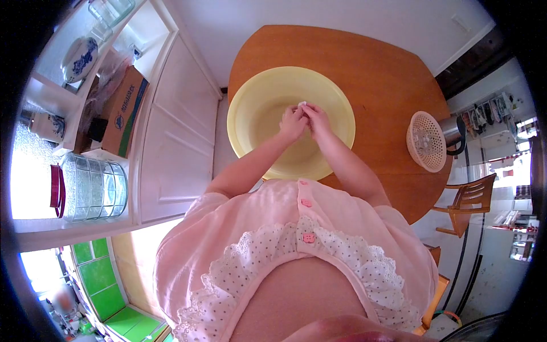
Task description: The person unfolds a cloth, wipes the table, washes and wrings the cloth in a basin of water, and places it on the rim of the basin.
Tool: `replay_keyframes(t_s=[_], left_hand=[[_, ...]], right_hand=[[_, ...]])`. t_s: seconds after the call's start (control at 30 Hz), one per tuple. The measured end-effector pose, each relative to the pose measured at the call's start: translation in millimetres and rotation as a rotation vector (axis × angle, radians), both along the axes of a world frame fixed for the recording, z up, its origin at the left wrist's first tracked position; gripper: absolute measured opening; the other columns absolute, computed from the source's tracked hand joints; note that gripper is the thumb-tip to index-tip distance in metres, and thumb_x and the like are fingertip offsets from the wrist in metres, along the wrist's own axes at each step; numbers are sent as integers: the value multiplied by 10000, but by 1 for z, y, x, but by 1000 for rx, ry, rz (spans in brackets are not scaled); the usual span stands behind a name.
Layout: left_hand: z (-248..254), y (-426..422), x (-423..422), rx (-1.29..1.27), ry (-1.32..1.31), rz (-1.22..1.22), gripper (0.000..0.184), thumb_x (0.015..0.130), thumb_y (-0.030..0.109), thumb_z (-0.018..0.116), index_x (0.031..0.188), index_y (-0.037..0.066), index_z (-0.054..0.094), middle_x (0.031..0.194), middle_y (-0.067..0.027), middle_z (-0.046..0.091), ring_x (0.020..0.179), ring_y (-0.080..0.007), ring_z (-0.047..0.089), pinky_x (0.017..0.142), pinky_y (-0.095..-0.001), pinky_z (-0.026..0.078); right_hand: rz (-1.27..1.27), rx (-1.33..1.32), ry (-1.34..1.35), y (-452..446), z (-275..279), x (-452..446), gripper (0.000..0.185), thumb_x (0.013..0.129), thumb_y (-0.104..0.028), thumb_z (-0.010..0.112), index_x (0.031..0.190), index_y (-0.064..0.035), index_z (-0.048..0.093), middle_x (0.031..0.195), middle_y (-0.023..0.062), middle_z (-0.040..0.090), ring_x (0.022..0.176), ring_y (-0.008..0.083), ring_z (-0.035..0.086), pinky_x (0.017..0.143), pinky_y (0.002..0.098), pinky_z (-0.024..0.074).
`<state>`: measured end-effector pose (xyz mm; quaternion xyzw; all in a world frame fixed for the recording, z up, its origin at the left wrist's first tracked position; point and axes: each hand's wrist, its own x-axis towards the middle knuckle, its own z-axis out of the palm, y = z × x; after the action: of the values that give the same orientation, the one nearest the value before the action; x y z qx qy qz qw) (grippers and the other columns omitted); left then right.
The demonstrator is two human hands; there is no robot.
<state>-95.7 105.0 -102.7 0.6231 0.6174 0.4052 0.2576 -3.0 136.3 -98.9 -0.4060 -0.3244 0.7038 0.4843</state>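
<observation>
A large pale yellow basin (250, 137) stands on the wooden table (387, 74), close to my body. Both hands are together over the basin, with fingers closed and touching. Between the fingertips shows a small white thing (302, 104), too small to make out. My left hand (293, 122) is on the left side and my right hand (316, 118) on the right, its fingers pinched at the white thing. The fingers of my left hand are bent beside it, and what they hold is partly hidden.
At the right of the table are a pink perforated basket (427, 142) and a dark metal kettle (452, 134). A wooden chair (470, 202) stands beyond. On the left, white shelves hold a large glass jar (94, 187) and a cardboard box (126, 111).
</observation>
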Motion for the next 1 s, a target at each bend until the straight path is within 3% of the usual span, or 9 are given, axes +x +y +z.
replay_keyframes(t_s=[0.07,0.17,0.27,0.37,0.47,0.57,0.67,0.77,1.0], left_hand=[[37,-20,-5,-30,425,-37,299,802,199,402,1041,50,504,1068,-126,451,947,-259,454,845,-381,341],[25,-17,-21,24,272,-191,304,753,112,446,1050,84,505,1072,-126,459,973,-242,453,841,-367,346],[-1,6,-46,-293,-424,-381,358,710,43,467,1062,99,499,1068,-132,476,994,-237,460,830,-362,361],[24,1,-56,-66,-161,-233,327,680,19,521,1003,65,523,1058,-119,508,961,-261,488,832,-351,372],[9,11,-66,253,97,-327,329,679,55,574,1003,65,517,1028,-118,529,907,-271,514,828,-361,381],[21,11,-66,230,81,-465,288,679,105,612,953,58,540,975,-108,545,864,-257,522,800,-347,387],[11,17,-68,18,-19,-578,240,688,149,633,897,52,563,875,-95,571,817,-210,533,741,-316,401],[25,12,-65,-347,-127,-493,163,709,161,629,801,43,564,745,-45,562,724,-134,512,664,-272,400],[30,11,-73,-304,-281,-554,163,754,178,600,766,41,511,688,4,494,650,-76,439,593,-240,385]], right_hand=[[33,-51,21,4,-6,6,187,771,-140,558,912,-20,534,867,74,571,739,160,555,622,265,468],[10,-134,2,2,-7,11,203,775,-153,557,928,-22,527,887,75,569,754,161,557,625,264,462],[9,-74,-36,-1,0,17,216,778,-168,556,940,-30,518,889,63,559,762,155,549,637,270,456],[197,20,-104,4,7,28,220,780,-182,557,940,-38,511,883,47,548,773,144,534,652,269,447],[323,64,-203,2,36,34,207,788,-197,548,930,-52,512,872,32,540,779,131,520,662,261,434],[390,82,-208,4,49,41,200,793,-209,540,925,-62,512,869,21,535,786,122,510,665,252,427],[427,66,-216,2,59,47,178,800,-195,531,919,-65,504,863,13,524,796,115,504,681,251,424],[438,63,-162,3,60,56,138,813,-165,516,909,-69,487,855,8,507,805,109,500,704,252,422],[275,57,-223,5,42,69,134,809,-198,523,866,-81,487,832,-1,499,782,109,490,646,247,422]])
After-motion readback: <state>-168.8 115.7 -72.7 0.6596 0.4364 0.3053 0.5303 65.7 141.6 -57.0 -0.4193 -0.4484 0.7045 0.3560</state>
